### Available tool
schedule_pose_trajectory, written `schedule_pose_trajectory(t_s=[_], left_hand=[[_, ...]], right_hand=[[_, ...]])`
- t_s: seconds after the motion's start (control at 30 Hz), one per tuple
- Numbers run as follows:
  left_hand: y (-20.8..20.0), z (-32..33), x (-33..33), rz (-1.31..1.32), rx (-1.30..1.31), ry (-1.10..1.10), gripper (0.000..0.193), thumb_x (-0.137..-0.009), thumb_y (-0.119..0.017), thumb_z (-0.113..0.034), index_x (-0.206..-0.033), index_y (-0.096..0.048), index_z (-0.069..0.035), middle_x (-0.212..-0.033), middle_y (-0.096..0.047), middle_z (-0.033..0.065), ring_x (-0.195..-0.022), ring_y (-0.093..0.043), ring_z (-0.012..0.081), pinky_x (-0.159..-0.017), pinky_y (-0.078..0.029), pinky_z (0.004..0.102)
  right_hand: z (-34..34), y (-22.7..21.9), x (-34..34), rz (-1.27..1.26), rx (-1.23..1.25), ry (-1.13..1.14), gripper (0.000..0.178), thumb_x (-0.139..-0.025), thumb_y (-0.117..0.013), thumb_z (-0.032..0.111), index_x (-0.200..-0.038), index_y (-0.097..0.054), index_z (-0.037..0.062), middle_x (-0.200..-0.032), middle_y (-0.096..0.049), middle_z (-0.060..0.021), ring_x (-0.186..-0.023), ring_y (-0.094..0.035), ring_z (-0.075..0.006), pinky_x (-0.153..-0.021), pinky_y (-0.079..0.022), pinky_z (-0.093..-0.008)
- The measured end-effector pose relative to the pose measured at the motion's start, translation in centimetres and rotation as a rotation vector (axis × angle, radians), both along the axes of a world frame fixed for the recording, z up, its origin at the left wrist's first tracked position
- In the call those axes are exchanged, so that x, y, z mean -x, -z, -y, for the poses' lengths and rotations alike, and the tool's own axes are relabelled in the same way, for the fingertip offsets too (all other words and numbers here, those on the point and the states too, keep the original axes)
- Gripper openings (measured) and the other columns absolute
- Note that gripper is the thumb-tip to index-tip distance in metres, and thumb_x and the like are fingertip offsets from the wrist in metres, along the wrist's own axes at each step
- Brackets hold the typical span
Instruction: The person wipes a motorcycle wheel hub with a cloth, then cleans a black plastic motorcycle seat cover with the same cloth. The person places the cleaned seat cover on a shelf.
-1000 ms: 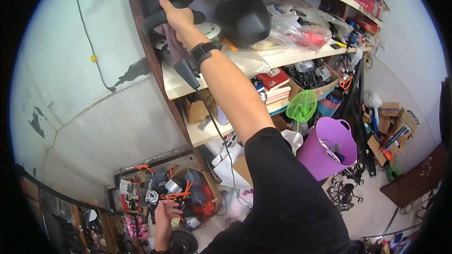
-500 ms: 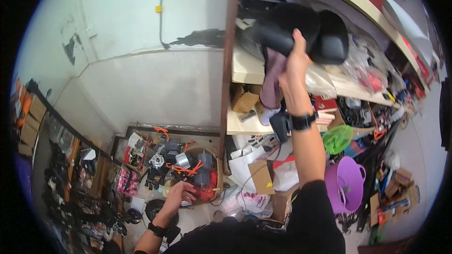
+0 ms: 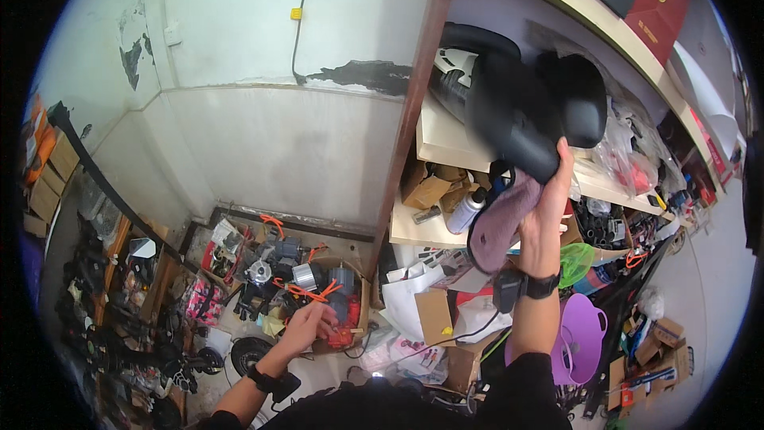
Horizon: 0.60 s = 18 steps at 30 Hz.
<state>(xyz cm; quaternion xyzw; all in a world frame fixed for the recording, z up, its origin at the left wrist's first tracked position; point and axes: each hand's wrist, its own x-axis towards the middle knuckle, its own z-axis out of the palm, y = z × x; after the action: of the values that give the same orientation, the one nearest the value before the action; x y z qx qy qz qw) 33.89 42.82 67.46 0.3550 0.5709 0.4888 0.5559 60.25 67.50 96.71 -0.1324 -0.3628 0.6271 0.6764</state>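
Note:
In my right hand (image 3: 547, 207) is a black padded seat (image 3: 521, 131) with a mauve, fuzzy-looking flap (image 3: 501, 227) at its lower end. The hand is closed round the join, thumb up along the black part. Motion blurs the seat's left side, and it hangs in front of the upper shelf (image 3: 446, 139). A second black padded piece (image 3: 582, 99) sits just behind; whether the two touch I cannot tell. My left hand (image 3: 306, 328) holds nothing, its fingers loosely bent and apart, over a cardboard box of motors (image 3: 342, 291) with orange cables.
A spray can (image 3: 465, 211) and small boxes stand on the lower shelf (image 3: 414, 231). Plastic bags (image 3: 637, 151) lie on the upper shelf's right part. A purple bucket (image 3: 585, 342) is at my right. Parts and a black wheel (image 3: 251, 356) crowd the floor at left.
My right hand has brought the black seat down and to the right, out from the shelf, and the mauve flap shows more fully. The whole view has shifted a little; my left hand stays empty.

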Motion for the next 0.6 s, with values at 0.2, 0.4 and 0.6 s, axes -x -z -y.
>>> schedule_pose_trajectory(t_s=[0.2, 0.4, 0.6], left_hand=[[-4.4, -4.3, 1.1, -0.214, -0.116, 0.065, 0.038, -0.106, -0.036, -0.031, -0.105, -0.059, -0.001, -0.094, -0.065, 0.0079, -0.072, -0.065, 0.0125, -0.062, -0.049, 0.0246], [-11.1, -9.5, -0.6, -0.478, -0.384, 0.199, 0.021, -0.101, -0.051, -0.020, -0.108, -0.058, -0.001, -0.093, -0.064, 0.0058, -0.075, -0.061, 0.0095, -0.068, -0.050, 0.0247], [-25.2, -19.0, -4.5, -0.990, -0.884, 0.321, 0.021, -0.096, -0.055, -0.017, -0.113, -0.057, -0.004, -0.101, -0.060, 0.0115, -0.090, -0.061, 0.0221, -0.079, -0.050, 0.0344]], right_hand=[[-3.1, -0.4, -0.4, 0.014, -0.009, 0.063, 0.047, -0.091, -0.062, 0.039, -0.122, -0.054, 0.0049, -0.114, -0.062, -0.0114, -0.103, -0.063, -0.0253, -0.093, -0.051, -0.0386], [-4.0, 2.4, -1.7, 0.026, 0.033, 0.058, 0.051, -0.092, -0.059, 0.040, -0.128, -0.052, 0.0042, -0.123, -0.060, -0.0121, -0.109, -0.061, -0.0265, -0.094, -0.050, -0.0397], [-5.2, 3.9, -4.6, -0.037, 0.024, -0.020, 0.049, -0.094, -0.056, 0.038, -0.128, -0.052, 0.0030, -0.122, -0.061, -0.0128, -0.110, -0.061, -0.0270, -0.097, -0.049, -0.0403]])
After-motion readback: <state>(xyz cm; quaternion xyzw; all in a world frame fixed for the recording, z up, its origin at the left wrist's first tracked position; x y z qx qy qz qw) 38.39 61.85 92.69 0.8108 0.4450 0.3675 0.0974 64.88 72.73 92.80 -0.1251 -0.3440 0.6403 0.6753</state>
